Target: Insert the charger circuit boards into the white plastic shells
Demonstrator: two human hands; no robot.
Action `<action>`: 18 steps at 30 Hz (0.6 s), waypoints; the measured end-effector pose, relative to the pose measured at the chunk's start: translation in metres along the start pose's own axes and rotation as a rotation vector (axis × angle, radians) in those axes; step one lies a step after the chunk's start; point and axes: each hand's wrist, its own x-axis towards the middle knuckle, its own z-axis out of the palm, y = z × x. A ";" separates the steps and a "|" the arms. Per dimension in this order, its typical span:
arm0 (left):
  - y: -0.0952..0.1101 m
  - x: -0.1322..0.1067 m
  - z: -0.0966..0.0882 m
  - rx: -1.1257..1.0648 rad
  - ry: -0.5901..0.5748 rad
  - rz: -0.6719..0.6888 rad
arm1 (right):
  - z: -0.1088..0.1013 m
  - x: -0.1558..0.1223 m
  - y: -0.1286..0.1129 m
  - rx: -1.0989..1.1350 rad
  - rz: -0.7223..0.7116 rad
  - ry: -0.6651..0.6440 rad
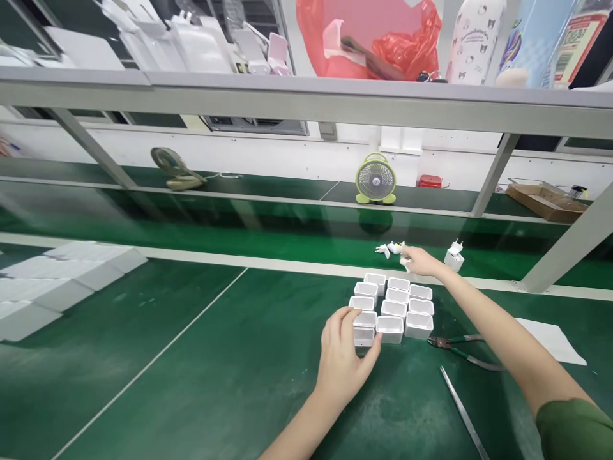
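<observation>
While the left hand (342,354) sits at the near-left corner of the white open boxes (389,329), I count 12 of those on the green table (201,383), in three rough columns: five on the left, four in the middle, three on the right. Its thumb is spread well away from its curved fingers, with the front-left box between them, though I can't tell if they're actually gripping it. The right hand (421,262) is reaching past the back of the boxes to some small white parts (395,248) on the far strip, too tiny to count. Its fingers are bunched together, but I can't tell what they're pinching, if anything.

Just right of that hand there's a white plug pile (454,257), number unclear. Tool count: one pair of pliers (460,345) with green handles beside the boxes, and one pair of metal tweezers (462,409) nearer the front. One white sheet (550,340) lies partly behind the right forearm. Two fans farther back: one green fan (376,181) standing upright, one tilted fan (173,167) over to the left.
</observation>
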 end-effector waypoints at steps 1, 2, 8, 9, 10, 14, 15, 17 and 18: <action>0.000 -0.001 0.000 0.011 0.008 0.013 | 0.004 0.015 -0.010 -0.022 -0.051 -0.075; 0.000 -0.002 0.001 0.020 0.014 0.023 | 0.008 0.029 -0.019 -0.053 -0.089 -0.129; 0.001 -0.004 0.001 0.049 0.033 0.057 | 0.025 0.082 -0.055 -0.197 -0.177 -0.197; 0.001 -0.003 0.001 0.051 0.036 0.053 | 0.025 0.087 -0.057 -0.185 -0.183 -0.185; 0.001 -0.003 0.000 0.051 0.039 0.046 | 0.022 0.089 -0.058 -0.161 -0.187 -0.164; 0.003 0.000 -0.005 0.015 0.049 -0.002 | -0.006 0.086 -0.055 0.042 -0.167 -0.003; 0.003 0.001 -0.006 -0.013 0.055 -0.016 | -0.017 0.082 -0.054 0.115 -0.156 0.040; 0.003 0.002 -0.009 -0.093 0.069 -0.048 | -0.039 0.066 -0.057 0.281 -0.148 0.098; 0.002 0.004 -0.011 -0.141 0.077 -0.065 | -0.051 0.056 -0.061 0.366 -0.153 0.114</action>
